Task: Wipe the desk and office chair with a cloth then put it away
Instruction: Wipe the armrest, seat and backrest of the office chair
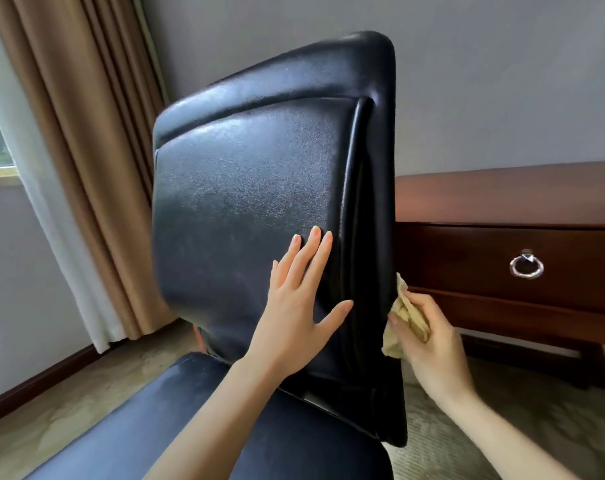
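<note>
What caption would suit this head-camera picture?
Left hand flat on the black chair backrest; right hand wipes its edge with a yellow cloth.

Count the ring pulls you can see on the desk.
1. A single metal ring pull hangs on the front of the desk drawer, to the right of the office chair. The chair back hides the desk's left part, so more may be out of sight.

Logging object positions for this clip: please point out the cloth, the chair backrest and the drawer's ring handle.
cloth (406, 315): head view, on the bunched yellow fabric just above the right hand's fingers.
chair backrest (245, 202): head view, on the middle of the black padded panel.
ring handle (526, 266): head view, on the metal ring at the drawer front.
</note>
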A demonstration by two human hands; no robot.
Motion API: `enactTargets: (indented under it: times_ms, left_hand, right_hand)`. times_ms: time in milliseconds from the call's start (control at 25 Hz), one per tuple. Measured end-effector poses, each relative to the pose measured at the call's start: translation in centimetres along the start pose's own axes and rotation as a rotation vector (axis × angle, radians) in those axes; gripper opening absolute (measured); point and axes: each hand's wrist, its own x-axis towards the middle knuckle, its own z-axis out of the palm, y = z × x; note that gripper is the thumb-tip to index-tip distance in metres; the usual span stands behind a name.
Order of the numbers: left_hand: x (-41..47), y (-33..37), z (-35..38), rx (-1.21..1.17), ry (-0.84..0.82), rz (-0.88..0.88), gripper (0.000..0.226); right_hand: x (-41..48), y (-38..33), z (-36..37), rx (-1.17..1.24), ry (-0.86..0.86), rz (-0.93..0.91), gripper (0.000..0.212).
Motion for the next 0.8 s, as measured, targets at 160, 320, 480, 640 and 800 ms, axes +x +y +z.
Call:
enactTargets:
  times_ms: [160, 320, 480, 640, 800]
  left_hand:
    - [-1.4, 1.3, -1.4, 0.028, -0.008, 0.083, 0.08]
    - [-2.6, 2.7, -2.4, -0.074, -0.034, 0.079, 0.074]
    - [-3.2, 3.6, -3.6, -0.161, -0.057, 0.052, 0.06]
    - [-3.7, 4.7, -4.5, -0.2, -0.033, 0.028, 0.052]
    - [-3.3, 5.9, -4.6, -0.154, 0.003, 0.075, 0.051]
  right_hand:
    - [-1.0, -4.5, -1.3, -0.114, 0.285, -0.284, 0.032]
    - [2.5, -11.4, -1.4, -0.421, 0.357, -0.681, 0.038]
    - [4.3, -14.8, 0.1, -0.81, 0.325, -0.835, 0.042]
    - [0.9, -10.7, 0.6, -0.842, 0.327, -0.91, 0.038]
    - [-2.1, -6.0, -1.1, -0.772, 0.228, -0.98, 0.039]
